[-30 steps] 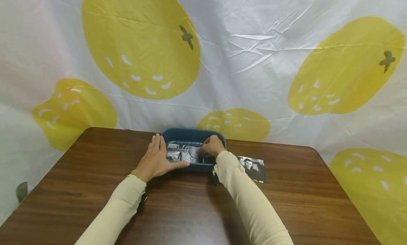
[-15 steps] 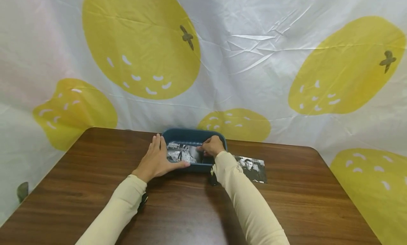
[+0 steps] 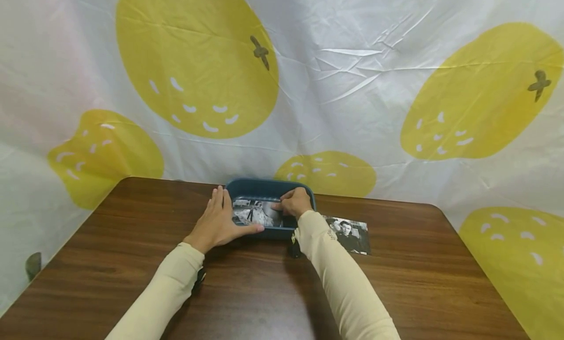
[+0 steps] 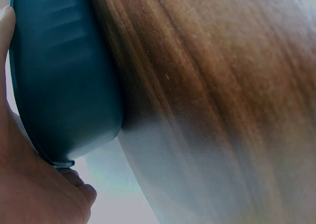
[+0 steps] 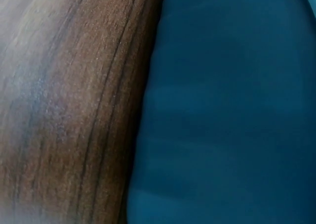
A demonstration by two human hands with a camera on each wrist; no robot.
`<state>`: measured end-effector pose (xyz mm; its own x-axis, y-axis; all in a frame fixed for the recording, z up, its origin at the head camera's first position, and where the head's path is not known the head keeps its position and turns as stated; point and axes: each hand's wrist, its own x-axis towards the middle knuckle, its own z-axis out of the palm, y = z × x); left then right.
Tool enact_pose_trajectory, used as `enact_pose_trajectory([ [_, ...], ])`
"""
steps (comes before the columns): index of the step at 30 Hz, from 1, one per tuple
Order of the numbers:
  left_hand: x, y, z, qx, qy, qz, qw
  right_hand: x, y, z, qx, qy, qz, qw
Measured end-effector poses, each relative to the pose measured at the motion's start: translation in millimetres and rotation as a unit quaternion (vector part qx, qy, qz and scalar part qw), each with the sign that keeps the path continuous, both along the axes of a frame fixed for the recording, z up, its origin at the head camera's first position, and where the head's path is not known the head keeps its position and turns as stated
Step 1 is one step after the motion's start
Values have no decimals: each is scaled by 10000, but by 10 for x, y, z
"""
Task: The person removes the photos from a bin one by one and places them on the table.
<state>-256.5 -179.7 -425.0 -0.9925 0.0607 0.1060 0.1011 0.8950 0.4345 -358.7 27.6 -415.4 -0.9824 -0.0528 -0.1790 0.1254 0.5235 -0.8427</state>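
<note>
A dark blue plastic bin (image 3: pixel 253 187) stands near the table's back edge, with a black-and-white photo (image 3: pixel 255 214) of a figure in a wide dress inside it. My left hand (image 3: pixel 216 222) rests on the bin's left front corner, fingers straight along the side and thumb on the front rim. In the left wrist view, the left hand (image 4: pixel 39 189) lies against the rim of the bin (image 4: pixel 64 75). My right hand (image 3: pixel 297 202) reaches into the bin from the right, its curled fingers pinching the photo's right end. The right wrist view shows only the bin's outer wall (image 5: pixel 222 105) and wood.
Another black-and-white photo (image 3: pixel 352 236) lies on the brown wooden table (image 3: pixel 246 296) right of the bin, partly behind the right sleeve (image 3: pixel 339 266). A white curtain (image 3: pixel 335 109) with yellow fruit prints hangs close behind the table.
My right fingertips have shifted slightly left over the photo's right end, and the right forearm has moved a little left. My left hand and the bin stay in place.
</note>
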Motion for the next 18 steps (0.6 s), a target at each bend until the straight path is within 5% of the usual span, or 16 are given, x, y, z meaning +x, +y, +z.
enact_pose_trajectory([
  [18, 11, -7, 13, 81, -68, -23, 9999, 13, 74, 156, 312, 766, 326, 9960],
])
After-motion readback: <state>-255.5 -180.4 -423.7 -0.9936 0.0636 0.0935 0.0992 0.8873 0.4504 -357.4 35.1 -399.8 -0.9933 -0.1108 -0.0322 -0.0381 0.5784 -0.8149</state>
